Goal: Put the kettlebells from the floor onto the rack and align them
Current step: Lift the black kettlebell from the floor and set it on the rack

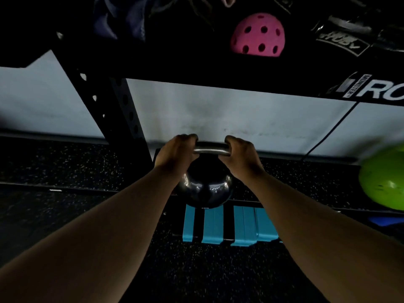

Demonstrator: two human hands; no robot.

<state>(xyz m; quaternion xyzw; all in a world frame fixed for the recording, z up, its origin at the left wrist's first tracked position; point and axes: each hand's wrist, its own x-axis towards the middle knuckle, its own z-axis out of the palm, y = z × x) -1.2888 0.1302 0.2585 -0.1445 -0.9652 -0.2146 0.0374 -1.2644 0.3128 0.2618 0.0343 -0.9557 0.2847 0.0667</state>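
Note:
A glossy black kettlebell (206, 189) with a bare steel handle hangs in the middle of the view. My left hand (175, 155) grips the left end of that handle and my right hand (242, 156) grips the right end. The bell sits just right of the black rack's perforated upright (129, 114), over the rack's low bottom rail. I cannot tell whether its base touches anything. A bright green kettlebell (384, 182) shows blurred at the right edge.
Teal blocks (229, 226) lie on the speckled rubber floor under the bell. An upper rack shelf (218, 68) holds a pink perforated ball (258, 35) and dark gear. A white wall panel and a black cable (332, 130) are behind.

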